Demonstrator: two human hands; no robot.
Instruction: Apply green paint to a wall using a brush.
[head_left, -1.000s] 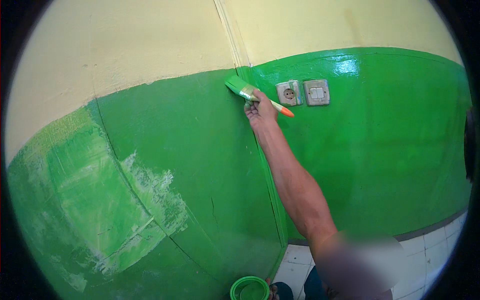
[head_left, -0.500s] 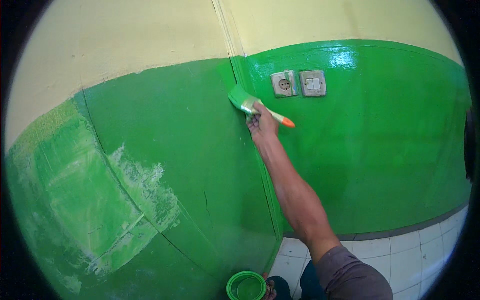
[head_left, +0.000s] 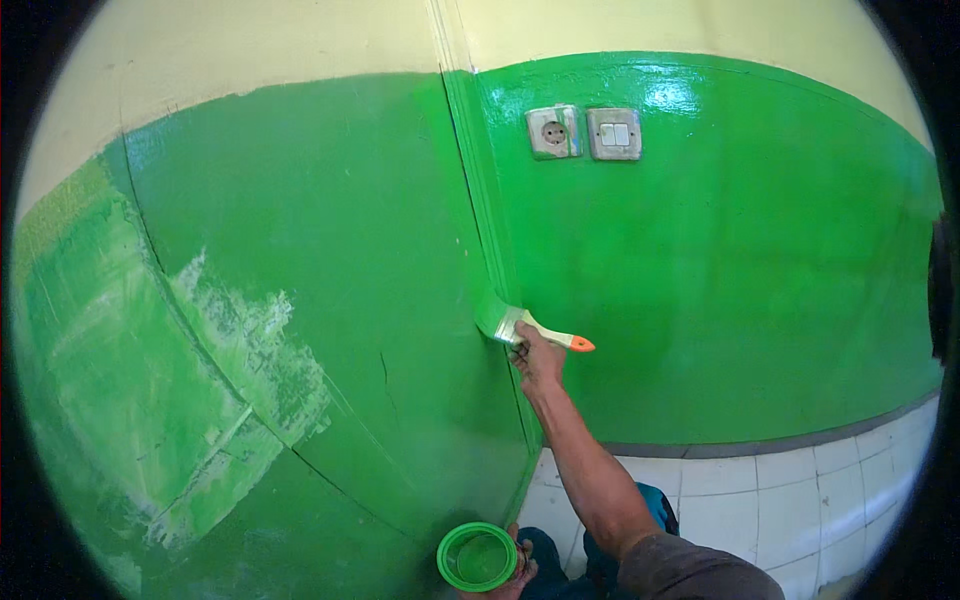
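Head view, vs. prev. frame: flat paintbrush & R hand went down along wall corner, from a bit below wall socket to well below it; green paint pot & L hand now show more. R hand pinches brush handle near ferrule, thumb on top; bristles green w/ paint, bent against wall at corner, orange handle tip pointing R, below socket. L hand curled round R side of pot, far below socket & a bit L; some fingers hidden, exact finger pos. can't tell. Pot open-topped, green inside. Two-rocker light switch just R of socket. Glossy green right wall around socket; green left wall L of it, w/ paler rough patch lower & further L. Cream upper wall above socket. White tile floor & grey skirting far below socket, mostly R. Dark sleeve on R arm, btm.
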